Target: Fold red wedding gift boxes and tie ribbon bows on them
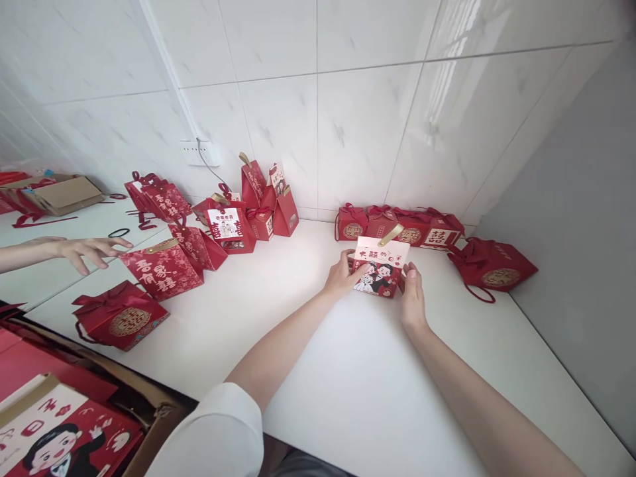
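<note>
A small red-and-white gift box (376,277) with a cartoon couple on its front stands in front of me, a gold ribbon handle (391,235) at its top. Around its left edge is my left hand (342,273), closed, with the thumb lying across the front panel. My right hand (413,291) grips the opposite edge, its fingertips partly hidden along the side. Just behind the box runs a row of red boxes with dark red ribbons (410,225), touching the tiled wall.
Another ribboned box (494,265) sits at the right by a grey panel. Several red gift boxes (231,228) stand to the left. A co-worker's hand (84,252) reaches in from the left. Flat printed boxes (64,437) fill a carton at lower left.
</note>
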The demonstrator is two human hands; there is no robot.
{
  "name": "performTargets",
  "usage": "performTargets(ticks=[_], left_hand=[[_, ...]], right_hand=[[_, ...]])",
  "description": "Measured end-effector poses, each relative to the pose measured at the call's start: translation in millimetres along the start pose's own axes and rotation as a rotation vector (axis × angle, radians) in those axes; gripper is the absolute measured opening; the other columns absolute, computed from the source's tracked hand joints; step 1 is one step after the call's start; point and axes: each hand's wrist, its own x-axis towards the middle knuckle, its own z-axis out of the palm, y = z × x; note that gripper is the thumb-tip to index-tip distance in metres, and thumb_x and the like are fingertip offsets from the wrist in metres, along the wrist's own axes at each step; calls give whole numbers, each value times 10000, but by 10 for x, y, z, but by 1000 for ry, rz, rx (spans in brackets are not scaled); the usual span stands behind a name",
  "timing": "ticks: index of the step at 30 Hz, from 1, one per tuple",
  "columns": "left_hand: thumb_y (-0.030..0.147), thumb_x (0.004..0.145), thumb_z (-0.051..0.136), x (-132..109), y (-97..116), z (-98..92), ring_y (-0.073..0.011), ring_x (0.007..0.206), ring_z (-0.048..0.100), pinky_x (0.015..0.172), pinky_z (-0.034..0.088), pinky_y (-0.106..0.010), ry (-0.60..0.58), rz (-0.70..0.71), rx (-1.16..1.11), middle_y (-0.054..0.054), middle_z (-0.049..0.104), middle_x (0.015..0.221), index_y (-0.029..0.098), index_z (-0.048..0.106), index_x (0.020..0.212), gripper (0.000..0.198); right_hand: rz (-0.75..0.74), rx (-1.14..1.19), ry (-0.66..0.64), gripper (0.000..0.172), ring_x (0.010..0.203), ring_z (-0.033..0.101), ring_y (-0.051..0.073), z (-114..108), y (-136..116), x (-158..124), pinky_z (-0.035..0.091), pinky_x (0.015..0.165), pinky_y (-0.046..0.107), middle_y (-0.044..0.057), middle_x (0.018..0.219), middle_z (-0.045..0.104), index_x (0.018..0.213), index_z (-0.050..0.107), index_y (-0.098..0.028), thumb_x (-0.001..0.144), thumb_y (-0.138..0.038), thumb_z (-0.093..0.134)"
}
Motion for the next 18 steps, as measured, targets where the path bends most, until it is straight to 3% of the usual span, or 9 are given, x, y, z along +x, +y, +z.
performTargets(ticks=[6,8,11,13,16,18], left_hand=[[422,678,757,-53,-92,-154,-263,1218,529,1037,392,-408,-210,35,-75,-96,571,1316,228,434,1327,751],[439,711,731,-41,-111,-192,-247,1210,538,1030,401,-404,-202,23,-159,-93,575,1311,235,421,1318,711],[522,792,627,14,-115,-199,-213,1007,640,882,487,-374,-121,-64,-307,-85,665,1132,217,422,1207,555],[561,832,556,62,-111,-188,-190,897,646,813,494,-340,-80,-73,-322,-55,684,1000,205,457,1080,445],[582,861,496,116,-121,-170,-181,911,616,823,476,-311,-101,-18,-300,-47,660,993,188,518,987,414],[582,876,468,136,-141,-165,-192,965,598,854,465,-310,-141,29,-292,-63,643,1061,181,549,1029,436]], right_hand=[[70,71,-121,569,1141,573,254,12,-71,79,402,1019,396,95,1248,622,1227,582,-179,848,-596,506],[98,83,-117,543,1021,620,255,3,-63,96,445,952,402,105,1143,669,1134,625,-164,828,-602,526],[75,90,-112,466,914,640,239,1,-53,100,479,871,383,94,1042,689,1011,641,-171,813,-584,561],[42,113,-89,403,958,629,232,19,-48,103,481,865,364,84,1106,666,961,622,-189,808,-559,582],[34,162,-83,348,1048,597,221,62,-24,119,466,898,349,67,1211,616,926,581,-208,829,-541,563],[72,139,-88,352,1031,600,214,83,-2,134,455,906,354,58,1160,634,944,562,-215,846,-552,534]])
